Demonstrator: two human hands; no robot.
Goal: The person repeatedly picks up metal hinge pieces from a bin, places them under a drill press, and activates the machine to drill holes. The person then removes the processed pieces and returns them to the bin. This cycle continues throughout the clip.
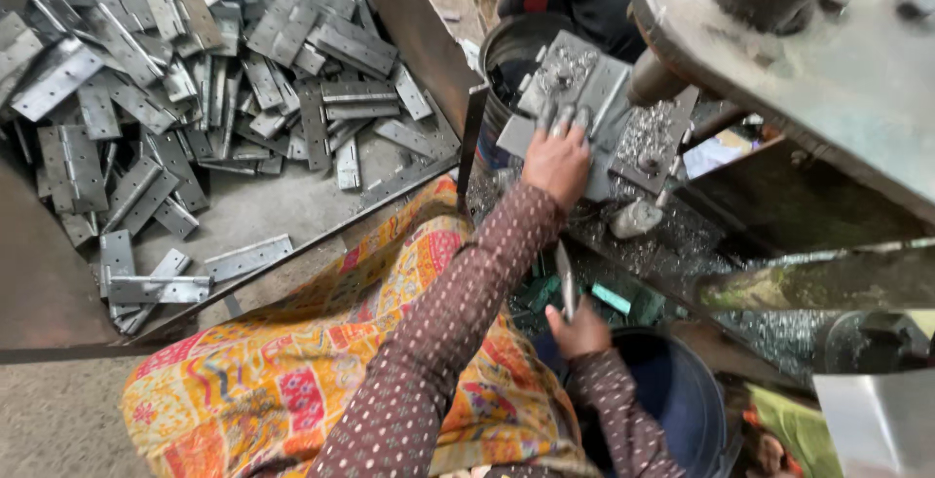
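A grey machine head [828, 59], cut off by the frame's top and right edges, looms above the hands. Far to their left, steel hinges [185, 79] heap in a rusty tray [409, 20]. The left hand [557, 159] lies fingers spread on a hinge plate [570, 74] amid metal shavings. The right hand [579, 330] pinches a thin metal piece [565, 278], its lower end hidden.

Left of the hands, a heap of grey metal hinges [185, 79] fills a rusty tray [414, 25]; a blue bucket [682, 400] sits just below them.
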